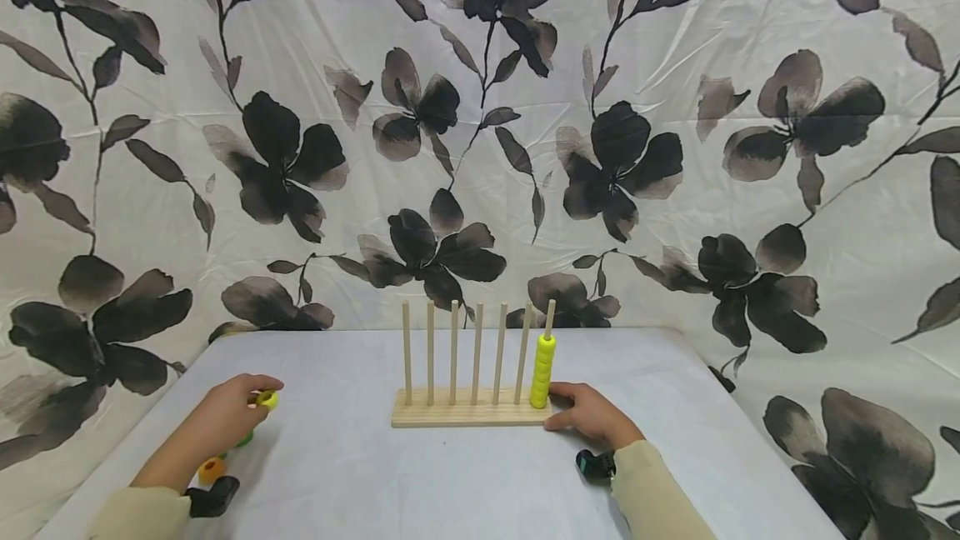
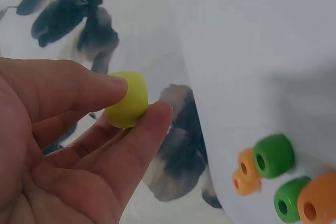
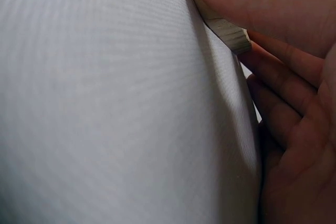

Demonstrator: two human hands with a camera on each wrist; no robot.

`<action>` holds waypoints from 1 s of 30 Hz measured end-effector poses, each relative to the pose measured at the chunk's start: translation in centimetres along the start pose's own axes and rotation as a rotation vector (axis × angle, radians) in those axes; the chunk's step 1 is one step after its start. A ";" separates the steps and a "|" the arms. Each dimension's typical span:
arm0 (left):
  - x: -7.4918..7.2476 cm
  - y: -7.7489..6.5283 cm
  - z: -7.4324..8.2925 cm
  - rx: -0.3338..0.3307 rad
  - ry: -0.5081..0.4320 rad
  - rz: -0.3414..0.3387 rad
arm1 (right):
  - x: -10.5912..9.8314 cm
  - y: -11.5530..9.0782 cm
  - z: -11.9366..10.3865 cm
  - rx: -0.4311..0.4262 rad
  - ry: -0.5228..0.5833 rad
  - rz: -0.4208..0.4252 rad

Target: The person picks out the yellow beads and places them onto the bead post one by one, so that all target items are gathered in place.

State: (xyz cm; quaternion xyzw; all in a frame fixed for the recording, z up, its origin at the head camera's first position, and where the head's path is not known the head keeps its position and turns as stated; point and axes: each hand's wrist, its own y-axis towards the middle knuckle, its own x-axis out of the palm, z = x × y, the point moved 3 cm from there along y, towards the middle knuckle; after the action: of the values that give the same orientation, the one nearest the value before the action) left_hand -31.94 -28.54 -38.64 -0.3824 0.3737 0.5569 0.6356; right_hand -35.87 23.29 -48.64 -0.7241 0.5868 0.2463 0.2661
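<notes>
My left hand (image 1: pixel 225 417) is raised at the left side of the table, pinching a yellow bead (image 2: pixel 131 100) between thumb and fingers. A wooden peg rack (image 1: pixel 468 417) stands upright near the table's middle, with a row of several thin pegs. On its rightmost peg sits a stack of yellow beads (image 1: pixel 543 369), the peg's tip showing above. The other pegs are bare. My right hand (image 1: pixel 592 417) grips the right end of the rack's base. In the right wrist view the thumb lies along the base's end (image 3: pixel 228 32), with fingers behind it.
Loose green beads (image 2: pixel 274 156) and orange beads (image 2: pixel 317 203) lie on the white table (image 1: pixel 337 473) below the left hand, partly hidden by that arm in the head view. A floral cloth (image 1: pixel 480 148) hangs behind the table. Each wrist wears a black device (image 1: pixel 596 465).
</notes>
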 end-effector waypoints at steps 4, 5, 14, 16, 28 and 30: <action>0.1 0.0 0.9 0.004 -0.014 0.011 | 0.0 0.0 -0.1 0.000 0.012 -0.002; 0.1 0.0 1.2 0.002 -0.019 0.011 | 0.0 0.0 -0.1 0.001 0.014 -0.002; 0.6 -0.1 2.8 0.071 -0.085 0.029 | 0.0 0.0 -0.1 0.004 -0.005 0.004; 0.7 -0.1 3.0 0.097 -0.096 0.039 | 0.1 -0.1 -0.1 0.003 -0.010 0.006; 1.4 0.1 5.1 0.155 -0.143 0.065 | 0.1 0.0 0.0 -0.010 -0.009 -0.001; 1.6 0.1 5.5 0.152 -0.148 0.054 | 0.1 0.0 0.0 -0.010 -0.004 -0.003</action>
State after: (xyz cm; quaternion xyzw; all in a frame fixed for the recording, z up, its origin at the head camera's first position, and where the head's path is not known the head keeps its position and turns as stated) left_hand -31.64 -22.90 -37.70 -0.2805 0.3771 0.5707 0.6734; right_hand -35.83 23.24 -48.65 -0.7257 0.5840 0.2504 0.2638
